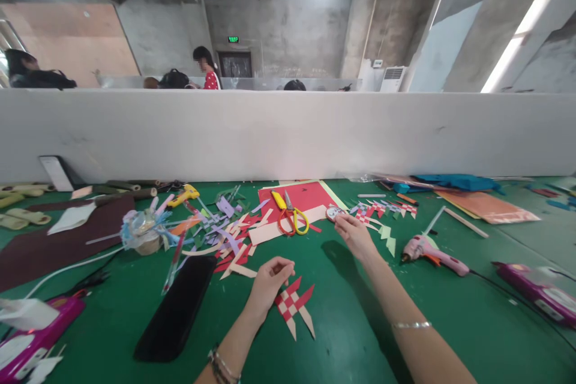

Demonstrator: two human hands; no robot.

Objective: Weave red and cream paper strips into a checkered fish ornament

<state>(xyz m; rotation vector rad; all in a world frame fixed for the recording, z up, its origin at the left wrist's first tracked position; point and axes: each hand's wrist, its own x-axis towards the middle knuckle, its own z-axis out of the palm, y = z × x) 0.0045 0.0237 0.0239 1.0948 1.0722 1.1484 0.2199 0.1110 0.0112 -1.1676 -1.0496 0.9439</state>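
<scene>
My right hand (355, 235) reaches forward, its fingertips closed on a small round white disc (333, 212) with dark and reddish markings. My left hand (271, 283) is curled with thumb and fingers together; whatever it may hold is hidden. Just right of and below it lies a woven paper fish (288, 301) in red and cream checks, with pointed strip ends. Beyond the hands, scissors (292, 219) with red and yellow handles rest on a cream paper strip (265, 233) and red paper sheets (310, 193). More woven paper fish (369, 210) lie beside the right hand.
Paper strips (225, 234) are heaped left of centre, near a black phone (177, 309). A pink glue gun (434, 254) with a trailing cord lies right. Purple power strips (540, 291) sit at both sides. A white partition (288, 135) closes off the green table's back; people are beyond.
</scene>
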